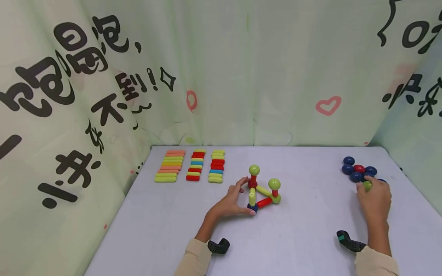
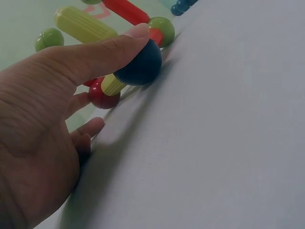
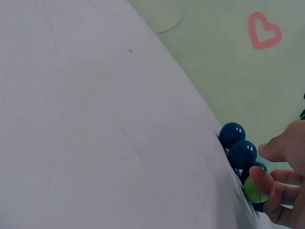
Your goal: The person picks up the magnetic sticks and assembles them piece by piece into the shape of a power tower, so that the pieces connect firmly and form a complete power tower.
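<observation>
Our left hand pinches the blue ball mid-bench; our right hand grips a green ball near the right edge.

We are looking at a small stick-and-ball structure standing near the middle of the worktop: yellow and red rods are lying in a flat triangle joined by a dark blue ball, a red ball and a green one, while two short red posts are rising upright, each carrying a green ball on top. Over by the far right, a green ball is sitting against a cluster of dark blue balls with one red among them.
</observation>
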Demonstrator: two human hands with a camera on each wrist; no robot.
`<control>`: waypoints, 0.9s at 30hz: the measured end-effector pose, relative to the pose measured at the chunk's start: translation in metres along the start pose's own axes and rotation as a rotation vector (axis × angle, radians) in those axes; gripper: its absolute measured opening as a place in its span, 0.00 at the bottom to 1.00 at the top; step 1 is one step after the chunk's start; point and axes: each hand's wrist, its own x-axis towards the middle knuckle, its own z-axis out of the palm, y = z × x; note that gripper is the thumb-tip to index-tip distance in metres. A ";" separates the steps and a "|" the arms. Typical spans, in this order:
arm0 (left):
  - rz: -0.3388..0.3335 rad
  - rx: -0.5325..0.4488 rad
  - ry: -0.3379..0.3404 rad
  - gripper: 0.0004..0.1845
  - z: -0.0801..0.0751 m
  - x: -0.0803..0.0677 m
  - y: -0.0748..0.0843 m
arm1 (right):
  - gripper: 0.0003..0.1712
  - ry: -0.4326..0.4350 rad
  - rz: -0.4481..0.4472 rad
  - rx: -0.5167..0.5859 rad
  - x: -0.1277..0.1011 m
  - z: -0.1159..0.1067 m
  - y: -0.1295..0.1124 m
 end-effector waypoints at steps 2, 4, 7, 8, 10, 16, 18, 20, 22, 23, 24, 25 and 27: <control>-0.004 0.002 0.001 0.59 0.001 0.001 0.000 | 0.30 0.011 0.019 0.011 0.000 0.000 0.001; -0.005 0.003 0.001 0.60 0.001 0.003 0.001 | 0.30 0.023 0.029 0.014 -0.001 -0.001 0.003; -0.001 0.007 -0.006 0.61 0.001 0.005 0.001 | 0.29 0.012 0.033 0.005 -0.002 -0.001 0.007; -0.001 0.009 -0.009 0.62 0.001 0.005 0.002 | 0.29 0.003 0.032 -0.001 -0.003 -0.001 0.008; -0.003 0.013 -0.012 0.63 0.001 0.006 0.002 | 0.28 -0.026 0.030 -0.008 -0.003 -0.002 0.009; -0.021 0.041 0.011 0.63 0.007 0.005 0.006 | 0.34 -0.138 0.031 -0.022 -0.008 -0.007 0.004; -0.032 0.064 0.028 0.64 0.011 0.005 0.009 | 0.37 -0.166 0.010 -0.013 -0.010 -0.009 -0.002; -0.041 0.095 0.050 0.65 0.014 0.006 0.011 | 0.39 -0.183 -0.041 0.003 -0.012 -0.009 -0.011; -0.038 0.129 0.072 0.65 0.017 0.007 0.013 | 0.40 -0.203 -0.110 0.033 -0.015 -0.009 -0.022; -0.037 0.143 0.081 0.65 0.018 0.007 0.014 | 0.39 -0.213 -0.149 0.057 -0.016 -0.009 -0.029; -0.037 0.156 0.090 0.65 0.019 0.008 0.014 | 0.39 -0.227 -0.187 0.087 -0.018 -0.008 -0.036; -0.039 0.167 0.095 0.65 0.020 0.008 0.015 | 0.38 -0.243 -0.225 0.121 -0.020 -0.008 -0.043; -0.047 0.183 0.098 0.65 0.021 0.009 0.016 | 0.37 -0.289 -0.284 0.196 -0.026 -0.009 -0.059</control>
